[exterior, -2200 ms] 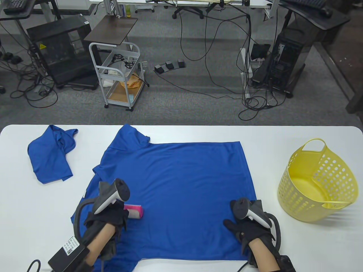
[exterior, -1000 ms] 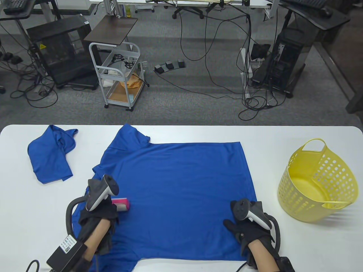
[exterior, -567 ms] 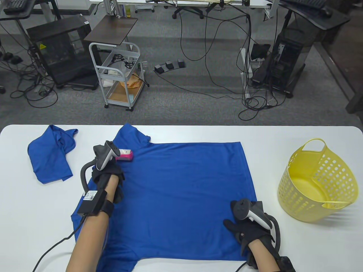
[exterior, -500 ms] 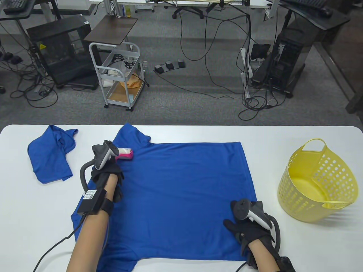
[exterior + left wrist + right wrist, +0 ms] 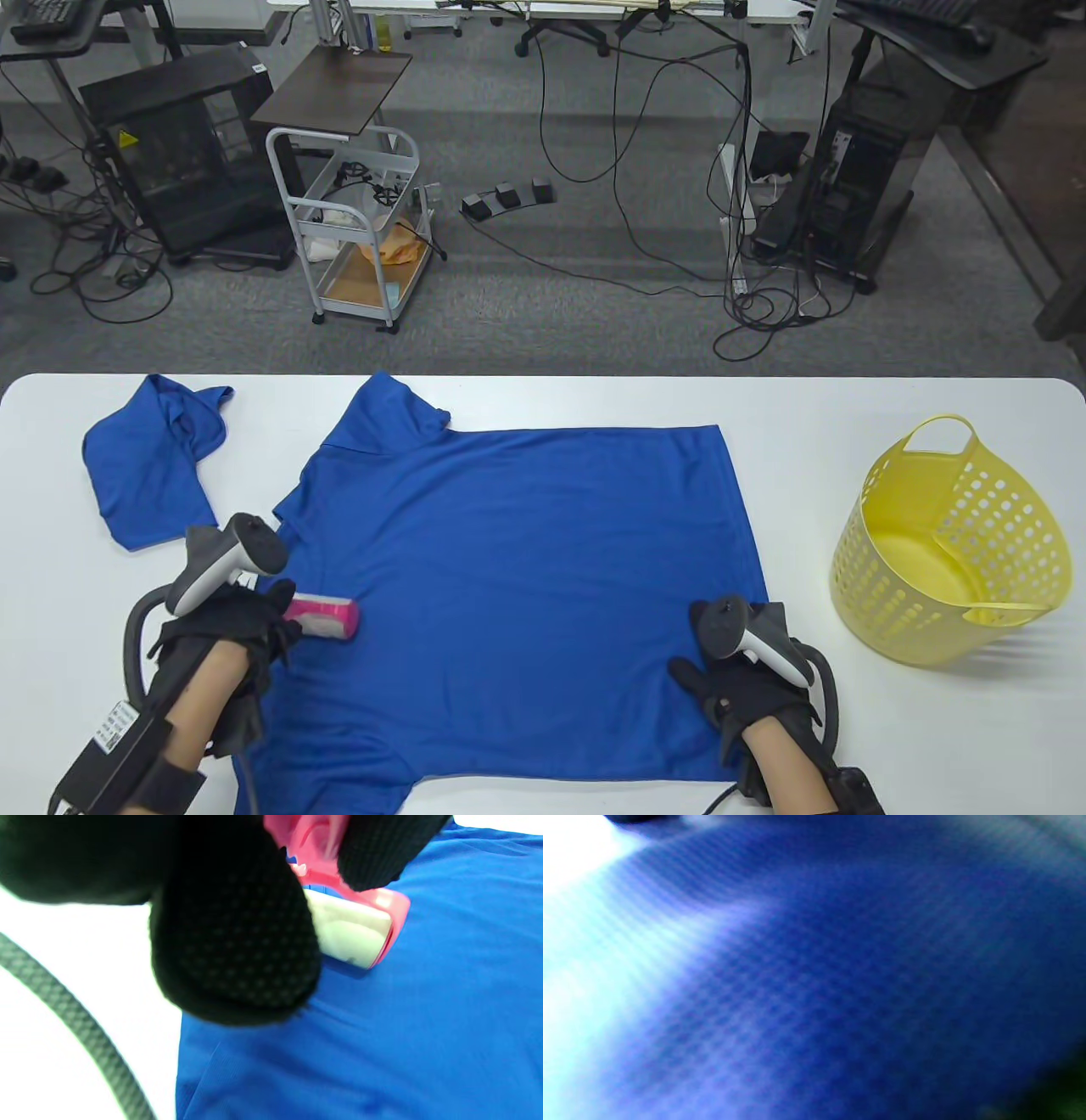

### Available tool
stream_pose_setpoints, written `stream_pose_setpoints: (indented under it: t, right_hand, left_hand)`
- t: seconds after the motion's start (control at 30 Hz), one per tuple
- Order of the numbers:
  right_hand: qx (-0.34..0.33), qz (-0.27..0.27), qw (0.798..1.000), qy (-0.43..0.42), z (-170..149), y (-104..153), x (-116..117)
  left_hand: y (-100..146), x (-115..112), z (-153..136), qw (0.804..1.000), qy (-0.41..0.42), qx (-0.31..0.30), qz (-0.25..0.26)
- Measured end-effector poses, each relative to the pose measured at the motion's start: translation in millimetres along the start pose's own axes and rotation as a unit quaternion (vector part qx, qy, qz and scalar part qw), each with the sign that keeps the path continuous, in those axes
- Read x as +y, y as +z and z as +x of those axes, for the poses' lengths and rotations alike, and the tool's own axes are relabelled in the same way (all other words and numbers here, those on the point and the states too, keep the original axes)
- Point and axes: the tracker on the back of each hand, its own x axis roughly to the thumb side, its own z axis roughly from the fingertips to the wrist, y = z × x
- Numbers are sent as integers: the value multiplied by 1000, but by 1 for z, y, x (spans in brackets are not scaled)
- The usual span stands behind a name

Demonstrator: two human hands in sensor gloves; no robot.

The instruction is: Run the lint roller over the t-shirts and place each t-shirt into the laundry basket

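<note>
Table view, near edge: the right hand (image 5: 751,679) rests flat with fingers spread on the lower right corner of the spread blue t-shirt (image 5: 543,577), pinning it to the white table (image 5: 848,747); the right wrist view shows only blurred blue fabric.
Left hand: the left hand (image 5: 225,632) has its fingers curled round the handle of the pink lint roller (image 5: 327,618), confirmed in the left wrist view, where gloved fingers wrap the pink handle.
Roller contact: its white sticky drum (image 5: 350,931) lies on the shirt near the left side, close to the sleeve.
Middle ground: the shirt lies flat and smooth across the table centre, collar end to the left.
Far left: a second blue t-shirt (image 5: 153,463), crumpled, sits apart from the flat one, untouched.
Right side: the yellow laundry basket (image 5: 950,543) stands tilted, and no garment shows inside.
Progress: rolling of the first shirt is under way, by my reading; neither shirt is in the basket, and the crumpled one likely needs spreading and rolling.
</note>
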Motion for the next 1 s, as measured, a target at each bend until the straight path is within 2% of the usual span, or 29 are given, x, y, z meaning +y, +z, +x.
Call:
stream_pose_setpoints:
  t: [0.13, 0.27, 0.4, 0.6, 0.77, 1.0]
  right_hand:
    - [0, -1, 1000, 1, 1, 0, 0]
    - [0, -3, 1000, 1, 1, 0, 1]
    - [0, -2, 1000, 1, 1, 0, 1]
    - [-1, -2, 1000, 1, 1, 0, 1]
    - [-2, -1, 1000, 0, 1, 0, 1]
    - [-2, -1, 1000, 0, 1, 0, 1]
  left_hand:
    - [12, -7, 3, 1000, -10, -2, 9]
    - [5, -7, 18, 999, -22, 9, 35]
    - [-14, 5, 37, 997, -21, 30, 63]
    - [-44, 22, 50, 996, 7, 46, 74]
    - [-77, 22, 60, 995, 27, 51, 88]
    - [-107, 15, 68, 993, 28, 59, 98]
